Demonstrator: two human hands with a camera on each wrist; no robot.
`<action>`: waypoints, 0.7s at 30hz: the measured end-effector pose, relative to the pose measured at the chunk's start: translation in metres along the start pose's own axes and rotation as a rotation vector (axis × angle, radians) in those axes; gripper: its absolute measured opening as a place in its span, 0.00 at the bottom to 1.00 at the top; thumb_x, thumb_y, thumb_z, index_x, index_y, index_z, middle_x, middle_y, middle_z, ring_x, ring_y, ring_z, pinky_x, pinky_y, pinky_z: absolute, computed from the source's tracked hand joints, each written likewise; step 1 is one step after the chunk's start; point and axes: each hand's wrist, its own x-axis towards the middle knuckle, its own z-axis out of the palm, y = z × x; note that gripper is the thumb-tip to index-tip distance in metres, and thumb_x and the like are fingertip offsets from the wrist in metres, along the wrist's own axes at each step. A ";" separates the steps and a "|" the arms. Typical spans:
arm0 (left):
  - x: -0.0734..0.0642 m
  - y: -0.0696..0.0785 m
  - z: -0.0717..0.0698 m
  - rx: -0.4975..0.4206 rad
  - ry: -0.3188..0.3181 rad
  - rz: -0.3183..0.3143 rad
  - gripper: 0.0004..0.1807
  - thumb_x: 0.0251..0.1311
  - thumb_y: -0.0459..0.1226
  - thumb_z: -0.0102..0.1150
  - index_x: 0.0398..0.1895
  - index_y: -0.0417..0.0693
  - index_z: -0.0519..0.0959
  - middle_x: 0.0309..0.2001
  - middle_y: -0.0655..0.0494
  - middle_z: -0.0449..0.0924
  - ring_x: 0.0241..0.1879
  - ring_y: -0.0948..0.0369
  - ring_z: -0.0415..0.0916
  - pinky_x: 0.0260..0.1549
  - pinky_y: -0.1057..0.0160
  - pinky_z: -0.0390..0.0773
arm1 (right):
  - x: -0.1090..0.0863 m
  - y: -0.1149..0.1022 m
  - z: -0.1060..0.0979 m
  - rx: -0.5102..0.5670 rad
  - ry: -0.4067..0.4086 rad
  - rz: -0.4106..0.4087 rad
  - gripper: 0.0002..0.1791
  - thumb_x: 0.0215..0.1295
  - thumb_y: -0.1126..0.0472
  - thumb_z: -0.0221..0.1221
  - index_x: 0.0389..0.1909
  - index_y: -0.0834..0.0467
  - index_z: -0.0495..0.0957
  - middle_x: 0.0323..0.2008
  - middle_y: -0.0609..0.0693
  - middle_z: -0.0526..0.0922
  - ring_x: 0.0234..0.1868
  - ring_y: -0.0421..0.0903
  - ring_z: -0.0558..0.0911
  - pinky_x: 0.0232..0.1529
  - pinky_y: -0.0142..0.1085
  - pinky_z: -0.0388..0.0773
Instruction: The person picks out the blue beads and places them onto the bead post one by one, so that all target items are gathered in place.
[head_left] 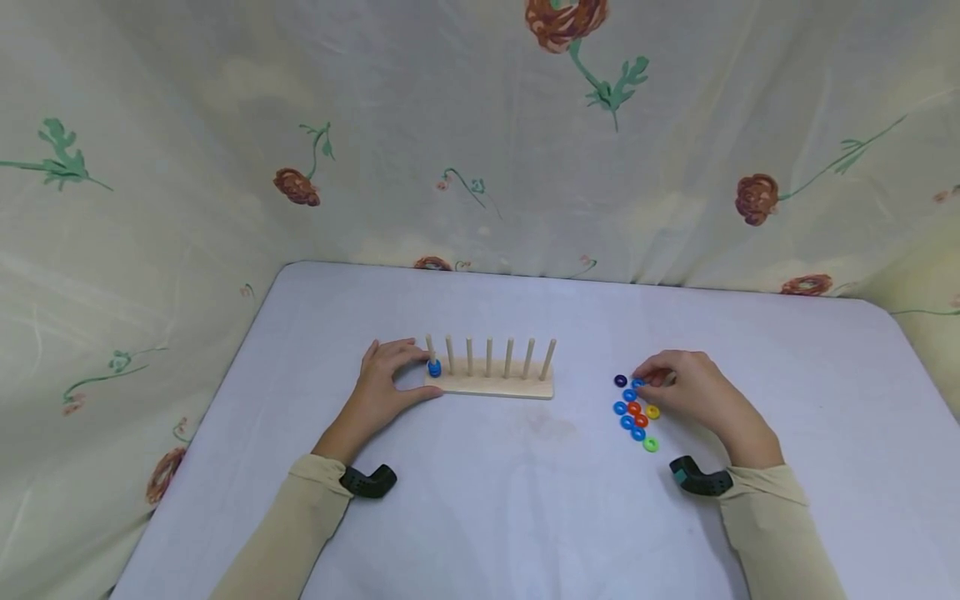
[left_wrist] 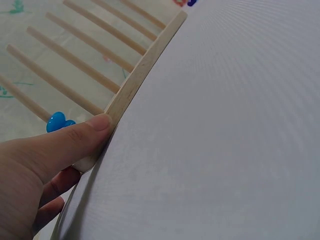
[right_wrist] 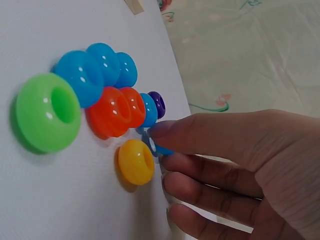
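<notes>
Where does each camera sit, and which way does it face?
Head: worn on the head, faces forward and down at the table; left hand, right hand and sleeves show.
Left wrist: worn there, faces along the rack; left hand shows.
Right wrist: worn there, faces the loose rings; right hand shows.
Head and right wrist views share the green ring.

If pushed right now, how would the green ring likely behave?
The green ring would probably slide rather than roll, since it lies flat. Its glossy surface may feel slippery, and its thick, rounded wall looks stiff.
</notes>
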 end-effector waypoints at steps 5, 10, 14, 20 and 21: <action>0.000 0.000 0.000 0.001 0.002 0.002 0.32 0.47 0.46 0.82 0.57 0.47 0.84 0.67 0.43 0.78 0.73 0.45 0.68 0.82 0.37 0.41 | -0.001 -0.001 -0.001 -0.010 0.011 0.012 0.10 0.64 0.59 0.70 0.44 0.59 0.88 0.33 0.49 0.86 0.38 0.46 0.81 0.42 0.38 0.82; 0.000 -0.002 0.001 -0.004 0.002 0.003 0.32 0.48 0.46 0.82 0.57 0.46 0.84 0.67 0.44 0.78 0.73 0.46 0.68 0.82 0.38 0.40 | -0.001 -0.001 -0.002 -0.013 0.022 0.002 0.10 0.64 0.60 0.70 0.45 0.59 0.88 0.34 0.50 0.87 0.39 0.47 0.82 0.43 0.40 0.83; 0.000 -0.002 0.001 -0.008 0.003 0.002 0.32 0.48 0.46 0.82 0.57 0.46 0.84 0.67 0.44 0.78 0.73 0.46 0.68 0.82 0.38 0.40 | -0.002 -0.001 -0.002 -0.017 0.038 -0.013 0.11 0.65 0.60 0.69 0.47 0.58 0.88 0.38 0.51 0.88 0.41 0.49 0.82 0.45 0.45 0.86; 0.000 -0.001 0.001 -0.007 0.001 -0.002 0.32 0.48 0.46 0.82 0.57 0.46 0.84 0.67 0.44 0.78 0.73 0.46 0.68 0.82 0.38 0.40 | -0.004 -0.001 -0.003 -0.013 0.065 -0.039 0.13 0.64 0.61 0.70 0.48 0.59 0.88 0.42 0.54 0.88 0.43 0.50 0.83 0.49 0.50 0.87; 0.000 -0.001 0.001 -0.008 0.000 -0.004 0.32 0.48 0.46 0.82 0.57 0.46 0.84 0.67 0.44 0.78 0.73 0.46 0.68 0.82 0.38 0.40 | -0.004 -0.001 -0.003 -0.014 0.070 -0.045 0.13 0.64 0.61 0.70 0.48 0.59 0.88 0.42 0.54 0.88 0.43 0.50 0.83 0.49 0.50 0.87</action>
